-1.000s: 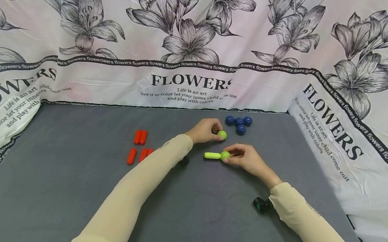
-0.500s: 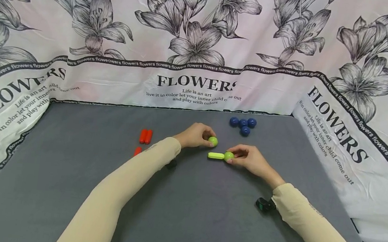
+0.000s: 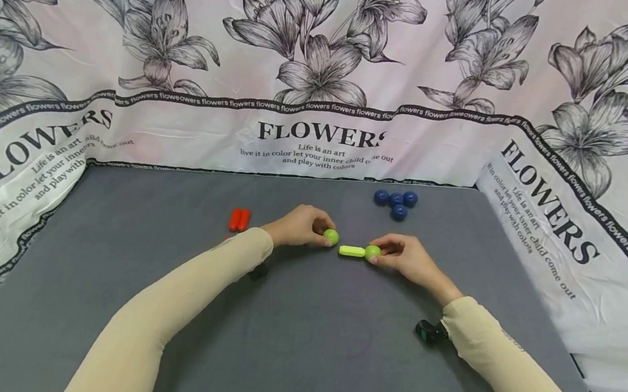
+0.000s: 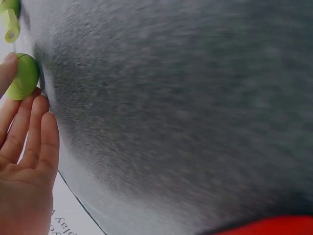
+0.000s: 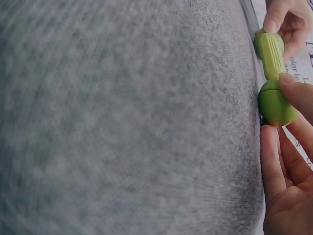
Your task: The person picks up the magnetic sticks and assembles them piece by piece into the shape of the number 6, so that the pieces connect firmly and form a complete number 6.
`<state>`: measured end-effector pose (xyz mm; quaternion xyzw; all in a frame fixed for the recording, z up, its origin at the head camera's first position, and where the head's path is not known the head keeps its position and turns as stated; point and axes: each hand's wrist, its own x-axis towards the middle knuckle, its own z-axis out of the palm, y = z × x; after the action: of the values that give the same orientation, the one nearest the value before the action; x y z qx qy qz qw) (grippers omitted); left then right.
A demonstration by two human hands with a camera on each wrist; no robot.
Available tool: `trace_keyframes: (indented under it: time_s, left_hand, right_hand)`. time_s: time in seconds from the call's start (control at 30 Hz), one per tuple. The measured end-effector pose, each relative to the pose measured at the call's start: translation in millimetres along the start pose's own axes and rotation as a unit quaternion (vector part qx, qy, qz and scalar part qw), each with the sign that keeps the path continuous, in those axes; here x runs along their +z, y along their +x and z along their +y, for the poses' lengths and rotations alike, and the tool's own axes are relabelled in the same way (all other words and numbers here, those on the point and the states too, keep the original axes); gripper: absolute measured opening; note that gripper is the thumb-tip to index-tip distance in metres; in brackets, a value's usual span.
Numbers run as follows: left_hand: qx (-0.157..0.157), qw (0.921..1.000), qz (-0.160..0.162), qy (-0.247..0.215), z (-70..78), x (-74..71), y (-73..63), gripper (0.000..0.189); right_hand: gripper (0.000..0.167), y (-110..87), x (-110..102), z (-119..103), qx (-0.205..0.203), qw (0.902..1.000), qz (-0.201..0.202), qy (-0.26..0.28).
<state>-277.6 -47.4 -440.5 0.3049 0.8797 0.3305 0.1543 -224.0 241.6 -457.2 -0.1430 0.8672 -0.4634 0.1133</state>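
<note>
Between thumb and fingers, my left hand (image 3: 301,227) pinches a light green ball (image 3: 330,237) just above or on the grey table. My right hand (image 3: 408,260) pinches a second green ball (image 3: 373,252), which has a seam line round it in the right wrist view. A yellow-green ridged rod (image 3: 351,251) sticks out leftward from that second ball, its free end pointing at the left hand's ball. In the head view a small gap separates that end from the left ball. The left wrist view shows a hole in the rod's end (image 4: 11,34).
Several dark blue balls (image 3: 396,200) cluster at the back of the grey table (image 3: 296,349). Red rods (image 3: 239,220) lie to the left, some hidden behind the left sleeve (image 3: 180,297). A floral cloth (image 3: 320,142) stands behind and at both sides.
My left hand has carried its green ball left and toward me, from behind the rod to beside its free end. The right hand keeps its ball nearly in place. The view has shifted slightly.
</note>
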Motion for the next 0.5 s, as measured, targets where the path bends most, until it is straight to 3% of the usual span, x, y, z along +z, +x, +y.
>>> trace_keyframes:
  time_s: [0.3,0.5]
  left_hand:
    - [-0.018,0.9998,0.006,-0.007,2.8,-0.8,-24.1,0.035]
    - [-0.012,0.9998,0.015,-0.004,1.4,3.7,-29.3,0.034]
  right_hand:
    - [0.034,-3.0,1,-6,-0.003,1.0000,-0.001,0.006]
    - [0.034,-0.7,3,-1,-0.010,0.9999,0.006,-0.005]
